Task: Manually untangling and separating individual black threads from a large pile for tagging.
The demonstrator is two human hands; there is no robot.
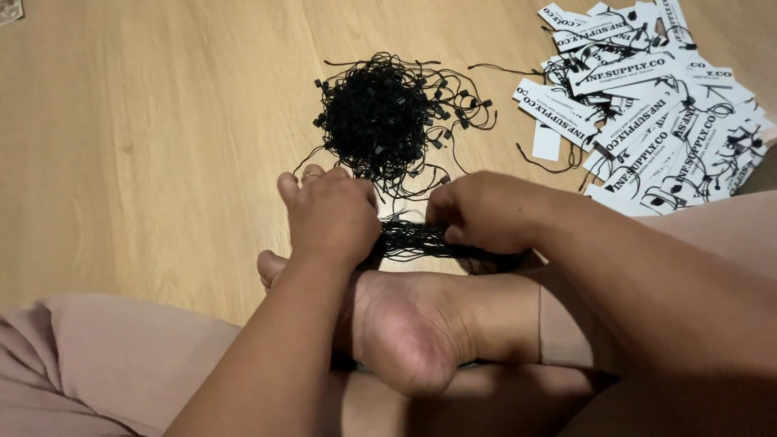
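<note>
Looking down, I see my left hand (332, 214) and right hand (486, 212) both closed on a bundle of black strings (429, 241), stretched between them above my bare foot (405, 324); the fingertips are hidden, so the pinch is probably tight. At twelve o'clock lies a tangled pile of black strings (380, 113). At two o'clock, white paper tags (655, 113) spread over the wooden floor (146, 146).
</note>
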